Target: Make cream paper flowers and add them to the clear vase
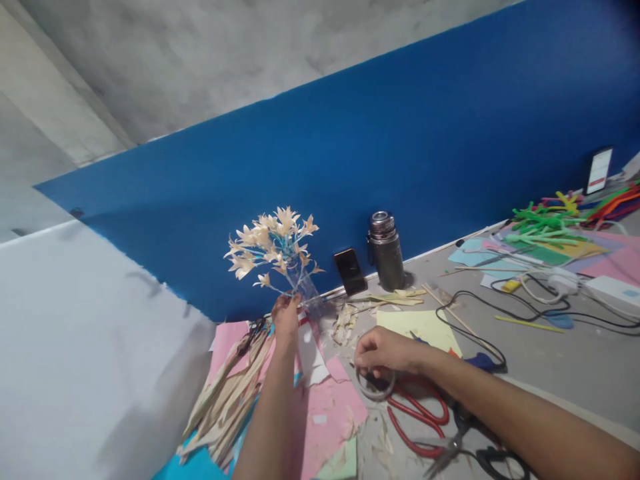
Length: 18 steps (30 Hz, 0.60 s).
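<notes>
A bunch of cream flowers (pixel 273 240) with pale blue stems stands in a clear bottle-like vase (pixel 307 293) against the blue panel. My left hand (pixel 287 315) is closed at the base of the bunch, its fingers pinched round a flower stem beside the vase. Low over the table, my right hand (pixel 383 351) has its fingers curled on the upper rim of a grey tape roll (pixel 376 392). Just right of the roll lie red-handled scissors (pixel 417 417). Under my left forearm are long strips of dried husk (pixel 235 390), spread over coloured paper.
A dark flask (pixel 387 257) and a phone (pixel 351 272) stand by the panel. Yellow paper (pixel 417 327), black scissors (pixel 500 461) and black cable (pixel 480 300) lie to the right. Farther right are green pipe cleaners (pixel 545 220) and a lit phone (pixel 599 172). Husk scraps (pixel 346 325) litter the tabletop.
</notes>
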### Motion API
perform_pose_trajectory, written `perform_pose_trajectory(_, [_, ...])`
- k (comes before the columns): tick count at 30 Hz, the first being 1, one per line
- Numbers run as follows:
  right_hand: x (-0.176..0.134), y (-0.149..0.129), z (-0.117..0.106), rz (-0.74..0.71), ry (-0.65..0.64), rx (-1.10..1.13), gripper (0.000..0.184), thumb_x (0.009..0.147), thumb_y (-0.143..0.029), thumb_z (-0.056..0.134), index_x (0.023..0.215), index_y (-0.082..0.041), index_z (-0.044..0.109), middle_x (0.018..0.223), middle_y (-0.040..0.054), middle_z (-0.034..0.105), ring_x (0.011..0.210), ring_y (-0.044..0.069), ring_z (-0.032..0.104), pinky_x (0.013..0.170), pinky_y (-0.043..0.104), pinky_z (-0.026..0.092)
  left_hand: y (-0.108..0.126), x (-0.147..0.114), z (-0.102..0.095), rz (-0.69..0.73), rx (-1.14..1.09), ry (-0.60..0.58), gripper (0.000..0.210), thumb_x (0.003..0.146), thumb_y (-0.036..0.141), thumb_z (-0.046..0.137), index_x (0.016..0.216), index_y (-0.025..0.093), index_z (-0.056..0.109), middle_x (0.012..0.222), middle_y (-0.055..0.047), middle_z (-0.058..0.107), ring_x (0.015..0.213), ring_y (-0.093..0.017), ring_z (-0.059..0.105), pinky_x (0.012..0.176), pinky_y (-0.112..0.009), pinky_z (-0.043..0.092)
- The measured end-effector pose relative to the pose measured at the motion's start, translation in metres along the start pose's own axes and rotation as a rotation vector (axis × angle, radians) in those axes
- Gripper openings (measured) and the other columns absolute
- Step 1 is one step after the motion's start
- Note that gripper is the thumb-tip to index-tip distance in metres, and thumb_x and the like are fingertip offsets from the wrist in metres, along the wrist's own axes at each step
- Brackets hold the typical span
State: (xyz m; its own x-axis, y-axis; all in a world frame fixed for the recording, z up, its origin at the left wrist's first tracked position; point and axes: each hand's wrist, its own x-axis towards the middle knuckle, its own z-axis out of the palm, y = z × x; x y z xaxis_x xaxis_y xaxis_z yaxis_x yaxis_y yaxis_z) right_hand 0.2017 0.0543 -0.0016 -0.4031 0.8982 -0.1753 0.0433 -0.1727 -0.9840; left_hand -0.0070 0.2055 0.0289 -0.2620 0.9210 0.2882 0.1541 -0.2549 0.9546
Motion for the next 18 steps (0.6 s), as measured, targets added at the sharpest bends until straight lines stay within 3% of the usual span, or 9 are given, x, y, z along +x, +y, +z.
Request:
perform_pose_trajectory(4, [0.001,0.004,0.002,0.007,-0.022,-0.002,0.023,0.072,-0.035,0.074,0.071,-0.012,0.069,0.063,0.0015,0.067,0.044,0.006,0.049,0.039,0.016,0.030,0.003,-0.021,-0.018,-0.052,0.045,-0.013,0.031,0.067,0.034,0.070,0.091,0.015,0.064,0.085,-0.008,0.069,0.076,-0.021,0.067,0.064,-0.034,0.055])
perform_pose_trajectory(7, [0.004,0.006,0.004,-0.025,0.030,0.121,0.031,0.075,-0.042,0.075,0.073,-0.012,0.068,0.066,0.0025,0.068,0.044,0.005,0.048,0.040,0.016,0.032,0.012,-0.067,-0.032,-0.016,0.118,-0.088,0.022,0.068,0.030,0.070,0.086,0.016,0.068,0.084,-0.008,0.070,0.081,-0.024,0.067,0.074,-0.038,0.055])
perform_pose_trajectory(10, [0.008,0.002,0.003,-0.039,0.132,0.436,0.038,0.081,-0.050,0.071,0.077,-0.013,0.067,0.065,0.0003,0.065,0.043,0.004,0.046,0.039,0.015,0.032,0.022,-0.131,-0.030,0.308,0.343,-0.242,0.021,0.085,0.032,0.058,0.099,0.020,0.069,0.104,-0.010,0.070,0.103,-0.027,0.065,0.093,-0.045,0.050])
perform_pose_trajectory(13, [0.005,-0.010,-0.001,0.000,0.205,0.763,0.042,0.089,-0.053,0.062,0.074,-0.014,0.062,0.057,-0.0036,0.058,0.039,0.004,0.041,0.038,0.015,0.029,0.037,-0.172,-0.018,0.576,0.426,-0.396,0.046,0.089,0.030,0.058,0.134,0.020,0.054,0.142,-0.015,0.053,0.135,-0.028,0.045,0.111,-0.049,0.036])
perform_pose_trajectory(15, [0.001,-0.019,-0.006,-0.015,0.215,0.867,0.049,0.096,-0.054,0.050,0.069,-0.014,0.059,0.053,-0.0036,0.055,0.036,0.004,0.037,0.036,0.016,0.024,0.049,-0.176,-0.014,0.602,0.462,-0.380,0.050,0.090,0.033,0.058,0.137,0.020,0.049,0.148,-0.015,0.047,0.140,-0.030,0.038,0.114,-0.052,0.032])
perform_pose_trajectory(18, [-0.002,-0.027,-0.014,-0.108,0.225,0.887,0.055,0.095,-0.061,0.044,0.069,-0.015,0.059,0.054,-0.0033,0.055,0.036,0.005,0.035,0.034,0.017,0.025,0.065,-0.163,-0.003,0.491,0.440,-0.238,0.043,0.095,0.039,0.049,0.135,0.020,0.050,0.142,-0.015,0.053,0.136,-0.028,0.044,0.113,-0.052,0.032])
